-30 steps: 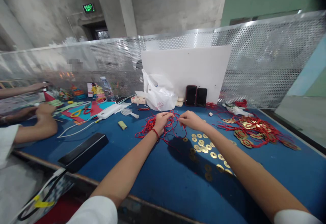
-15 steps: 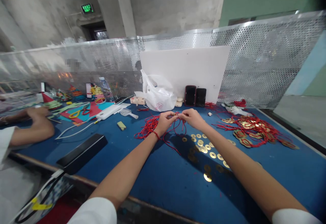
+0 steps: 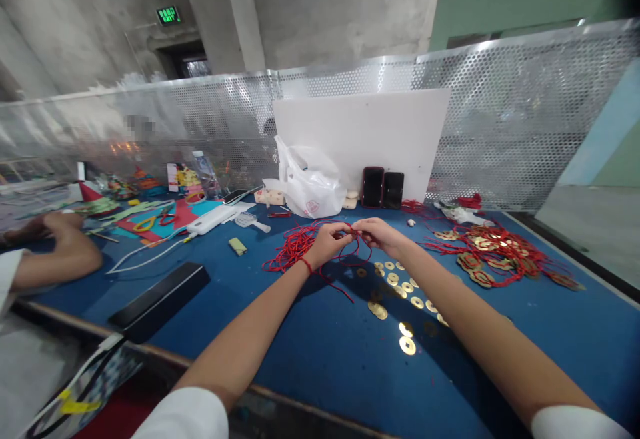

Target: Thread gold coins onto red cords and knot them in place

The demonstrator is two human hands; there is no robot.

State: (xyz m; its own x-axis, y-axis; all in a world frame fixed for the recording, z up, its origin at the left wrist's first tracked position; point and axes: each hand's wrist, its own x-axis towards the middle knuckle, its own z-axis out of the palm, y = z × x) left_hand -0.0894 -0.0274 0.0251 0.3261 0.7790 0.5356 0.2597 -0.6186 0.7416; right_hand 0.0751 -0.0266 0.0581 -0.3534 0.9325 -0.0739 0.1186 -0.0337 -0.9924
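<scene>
My left hand [image 3: 327,242] and my right hand [image 3: 379,234] meet above the blue table, fingertips pinched together on a thin red cord [image 3: 371,252]. A loop of it hangs below the fingers; the exact spot they grip is too small to make out. Beside and behind my left hand lies a tangled heap of red cords [image 3: 293,247], and one loose end trails towards me. Under my right forearm, gold coins with centre holes [image 3: 407,346] are scattered over the table. A red cord bracelet [image 3: 306,266] circles my left wrist.
Strung coins with red cords [image 3: 500,252] are piled at the right. At the back stand a white plastic bag [image 3: 313,189] and two phones [image 3: 373,187]. A black box [image 3: 159,300], a power strip [image 3: 215,219] and scissors [image 3: 145,224] lie leftward, near another person's arm [image 3: 73,252].
My fingertips have drawn closer together on the cord, and my right hand sits slightly lower. The hanging loop has shifted. The other person's arm has moved slightly left.
</scene>
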